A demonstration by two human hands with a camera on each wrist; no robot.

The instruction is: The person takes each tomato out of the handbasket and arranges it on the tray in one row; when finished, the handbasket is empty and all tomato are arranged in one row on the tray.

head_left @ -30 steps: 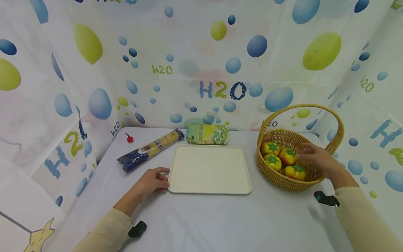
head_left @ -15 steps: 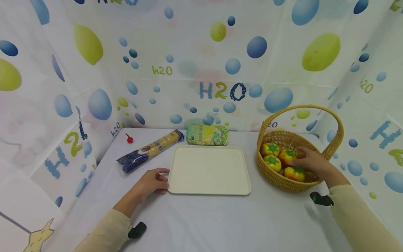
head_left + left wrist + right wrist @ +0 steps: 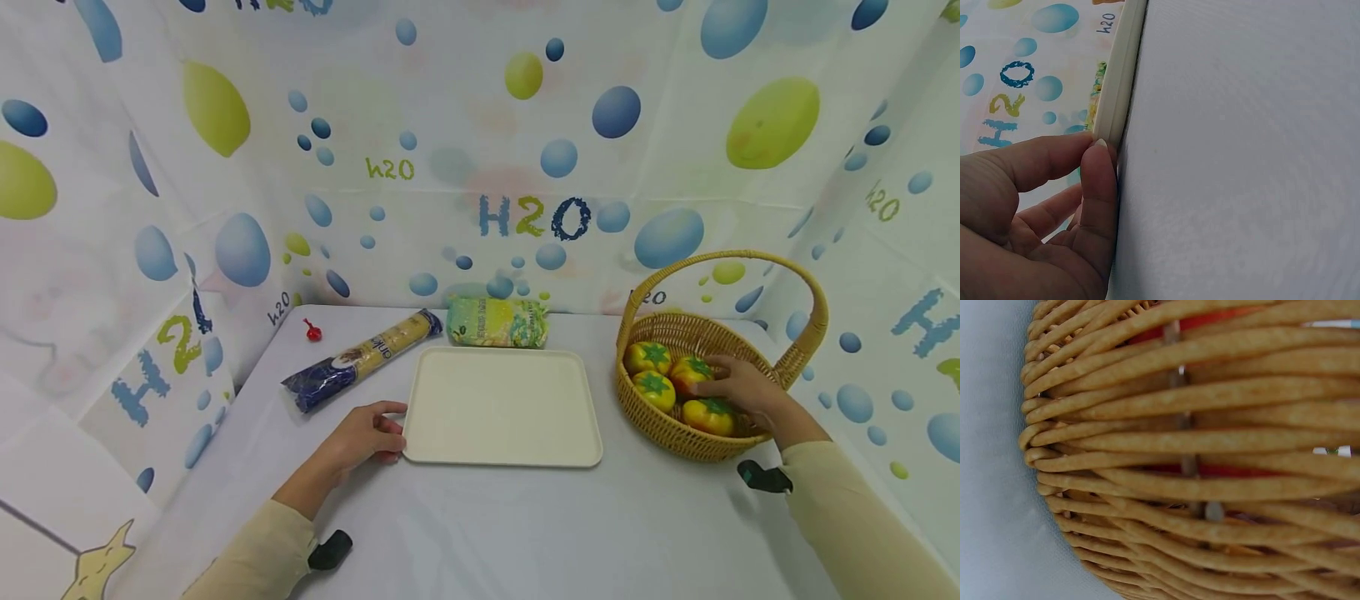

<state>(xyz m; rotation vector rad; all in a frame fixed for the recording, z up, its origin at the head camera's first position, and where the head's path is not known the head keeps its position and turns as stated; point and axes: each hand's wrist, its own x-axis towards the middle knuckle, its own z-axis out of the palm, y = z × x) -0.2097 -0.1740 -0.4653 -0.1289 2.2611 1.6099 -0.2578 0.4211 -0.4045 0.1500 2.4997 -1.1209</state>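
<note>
At the right of the frame, the right hand reaches down over the near right rim of the wicker basket, wrist angled toward the upper left, palm down. Its index finger lies along the upper right of the reddish fruit, and its thumb sits lower on the same side, a narrow gap between them. Whether they grip it I cannot tell, since the right wrist view is filled with wicker. That fruit rests inside the basket among three yellower fruits. Left of centre, the left hand comes up from the lower left of the frame, wrist slightly bent, and pinches the left edge of the cream tray between thumb and index finger.

Compared with a second ago, the right hand has moved left and deeper into the basket; its thumb, then held off to the right, now meets the reddish fruit. All four fruits remain inside, and the left hand keeps its place at the tray.
</note>
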